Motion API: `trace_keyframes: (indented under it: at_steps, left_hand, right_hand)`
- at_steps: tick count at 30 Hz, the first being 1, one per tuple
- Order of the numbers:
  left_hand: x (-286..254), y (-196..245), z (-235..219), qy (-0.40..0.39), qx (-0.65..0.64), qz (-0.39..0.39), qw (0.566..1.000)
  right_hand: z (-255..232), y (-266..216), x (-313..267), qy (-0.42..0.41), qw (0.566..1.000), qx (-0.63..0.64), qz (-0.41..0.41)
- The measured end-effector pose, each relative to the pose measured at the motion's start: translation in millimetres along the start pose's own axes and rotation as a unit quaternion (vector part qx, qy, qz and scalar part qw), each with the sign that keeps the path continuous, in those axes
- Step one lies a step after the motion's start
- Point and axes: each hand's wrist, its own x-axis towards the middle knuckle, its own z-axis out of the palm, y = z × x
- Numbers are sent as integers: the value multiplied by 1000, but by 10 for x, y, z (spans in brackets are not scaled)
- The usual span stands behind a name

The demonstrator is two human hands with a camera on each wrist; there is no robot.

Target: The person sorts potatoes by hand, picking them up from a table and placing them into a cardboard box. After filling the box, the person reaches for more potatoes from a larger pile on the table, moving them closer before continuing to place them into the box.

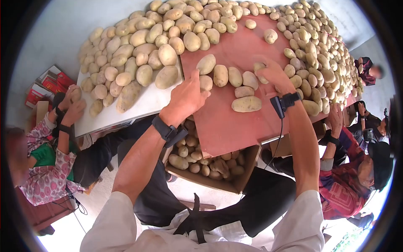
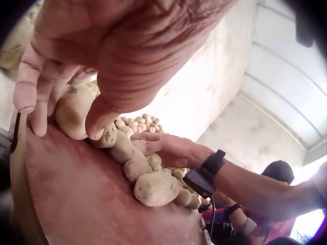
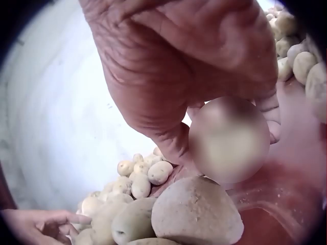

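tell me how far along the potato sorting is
Done: the cardboard box under the table edge already holds a layer of potatoes. In hand: the right hand grips a potato; the left hand touches another. Left: big heaps cover the table.

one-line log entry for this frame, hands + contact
left hand: touches potato | right hand: grips small potato | surface: red board | below: box
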Motion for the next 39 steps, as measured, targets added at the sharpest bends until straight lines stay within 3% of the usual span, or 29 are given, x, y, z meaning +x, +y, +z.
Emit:
trace_keyframes:
  at_steps: [6, 13, 23, 25, 29, 31, 37, 39]
  left_hand:
    - [-10, -78, 26, 16, 4, 12, 1000]
    - [5, -112, 45, 25, 16, 22, 999]
    - [54, -154, 102, 46, 61, 41, 996]
    - [48, -121, 75, 43, 54, 25, 997]
    - [75, -110, 98, 49, 46, 21, 998]
    - [77, -109, 114, 58, 51, 35, 996]
    - [54, -51, 94, 34, 61, -6, 998]
    - [54, -56, 129, 61, 56, 26, 996]
  right_hand:
    - [-78, -289, -693, 122, 989, 46, 74]
    - [51, -760, -1581, 131, 968, 177, 118]
    - [266, -423, -1785, 37, 967, 207, 144]
    - [310, -417, -1851, -23, 973, 173, 153]
    - [353, -511, -1992, 3, 980, 128, 153]
    - [334, -540, -1966, -31, 985, 54, 161]
    - [431, -646, -1965, -73, 988, 45, 128]
    - [448, -698, -1965, -79, 988, 51, 124]
